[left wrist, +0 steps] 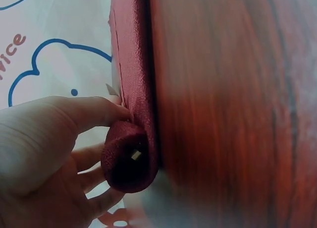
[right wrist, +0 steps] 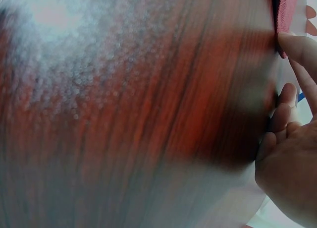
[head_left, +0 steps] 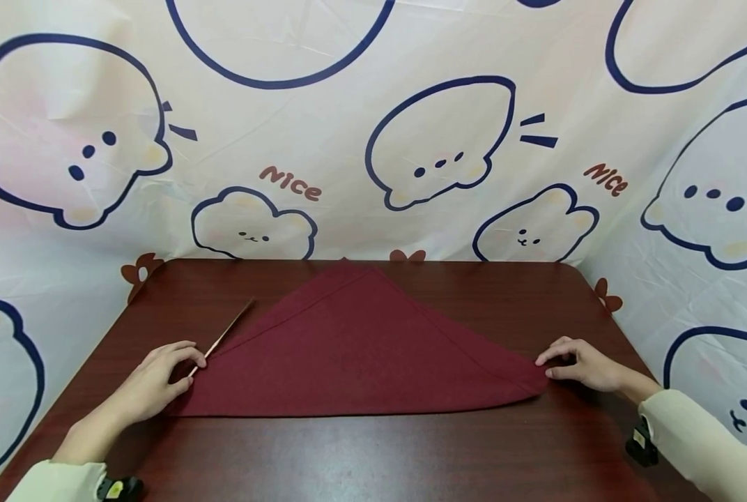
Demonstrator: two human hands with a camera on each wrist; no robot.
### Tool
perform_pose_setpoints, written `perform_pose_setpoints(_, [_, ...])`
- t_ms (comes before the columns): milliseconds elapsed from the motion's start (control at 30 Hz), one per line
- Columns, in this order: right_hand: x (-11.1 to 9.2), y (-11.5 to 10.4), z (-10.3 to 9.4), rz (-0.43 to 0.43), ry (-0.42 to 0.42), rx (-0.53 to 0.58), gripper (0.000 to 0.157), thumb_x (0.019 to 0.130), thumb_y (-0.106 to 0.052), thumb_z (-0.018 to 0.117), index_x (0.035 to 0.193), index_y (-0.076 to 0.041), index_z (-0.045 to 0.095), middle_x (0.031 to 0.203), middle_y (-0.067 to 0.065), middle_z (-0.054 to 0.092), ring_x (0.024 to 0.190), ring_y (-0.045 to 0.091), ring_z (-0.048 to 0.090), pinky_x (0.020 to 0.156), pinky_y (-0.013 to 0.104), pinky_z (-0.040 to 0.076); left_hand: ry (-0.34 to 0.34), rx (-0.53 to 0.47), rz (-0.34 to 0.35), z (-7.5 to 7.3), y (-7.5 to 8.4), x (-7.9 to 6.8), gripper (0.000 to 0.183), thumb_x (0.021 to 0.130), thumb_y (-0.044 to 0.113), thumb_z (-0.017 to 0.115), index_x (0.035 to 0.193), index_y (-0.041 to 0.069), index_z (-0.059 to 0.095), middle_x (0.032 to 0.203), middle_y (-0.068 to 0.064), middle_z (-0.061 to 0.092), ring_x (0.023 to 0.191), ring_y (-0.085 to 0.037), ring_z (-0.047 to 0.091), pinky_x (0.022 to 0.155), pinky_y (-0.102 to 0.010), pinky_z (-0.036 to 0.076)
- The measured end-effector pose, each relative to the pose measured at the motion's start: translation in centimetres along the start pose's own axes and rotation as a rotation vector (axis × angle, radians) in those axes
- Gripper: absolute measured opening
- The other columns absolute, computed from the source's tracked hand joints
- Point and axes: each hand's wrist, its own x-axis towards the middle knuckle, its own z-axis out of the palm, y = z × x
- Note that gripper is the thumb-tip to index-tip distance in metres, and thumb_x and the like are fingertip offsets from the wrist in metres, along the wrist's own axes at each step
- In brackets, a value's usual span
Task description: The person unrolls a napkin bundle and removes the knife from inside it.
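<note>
A dark red cloth, folded into a triangle with stitched hems, lies on the table with its peak toward the far edge. My left hand grips the left corner, which curls into an open roll in the left wrist view. A thin stick slants along the cloth's left edge beside the fingertips; a small pale end, perhaps the stick's, shows inside the roll. At the opposite corner, my right hand pinches the cloth's tip between thumb and fingers.
The brown wood-grain table has rounded far corners. Behind and beside it hangs a pale curtain printed with cartoon outlines. A dark wrist device sits at the right cuff, another at the left.
</note>
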Motion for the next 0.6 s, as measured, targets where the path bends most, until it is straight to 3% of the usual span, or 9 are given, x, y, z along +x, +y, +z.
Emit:
perform_pose_setpoints(233, [0.0, 0.1, 0.0, 0.001, 0.001, 0.000, 0.014, 0.090, -0.006, 0.074, 0.103, -0.008, 0.077, 0.100, 0.004, 0.065, 0.094, 0.002, 0.052, 0.076, 0.025, 0.042, 0.028, 0.009, 0.045, -0.2, -0.3, 0.0, 0.025, 0.082, -0.005, 0.072, 0.096, 0.015, 0.067, 0.123, -0.024, 0.063, 0.118, -0.049, 0.053, 0.095, -0.063, 0.040])
perform_pose_setpoints(400, [0.0, 0.3, 0.0, 0.003, 0.006, -0.004, 0.014, 0.089, -0.006, 0.074, 0.103, -0.008, 0.077, 0.099, 0.003, 0.065, 0.094, 0.002, 0.052, 0.076, 0.025, 0.042, 0.048, 0.029, 0.052, -0.5, -0.9, -0.1, 0.025, 0.081, -0.006, 0.072, 0.097, 0.013, 0.067, 0.122, -0.026, 0.063, 0.117, -0.049, 0.054, 0.093, -0.062, 0.042])
perform_pose_setpoints(500, [0.0, 0.3, 0.0, 0.006, 0.006, -0.004, 0.014, 0.089, -0.006, 0.074, 0.103, -0.009, 0.077, 0.099, 0.003, 0.065, 0.093, 0.002, 0.052, 0.075, 0.024, 0.042, 0.068, 0.061, 0.064, -0.5, -1.4, -0.2, 0.027, 0.080, -0.007, 0.074, 0.096, 0.014, 0.068, 0.117, -0.021, 0.066, 0.111, -0.038, 0.059, 0.092, -0.040, 0.047])
perform_pose_setpoints(600, [0.0, 0.4, 0.1, 0.002, 0.007, -0.006, 0.014, 0.089, -0.006, 0.074, 0.103, -0.009, 0.077, 0.099, 0.003, 0.065, 0.093, 0.002, 0.052, 0.075, 0.025, 0.042, 0.093, 0.079, 0.085, -0.4, -1.9, -0.3, 0.031, 0.078, -0.007, 0.077, 0.095, 0.017, 0.068, 0.109, -0.010, 0.068, 0.099, -0.019, 0.059, 0.081, -0.017, 0.041])
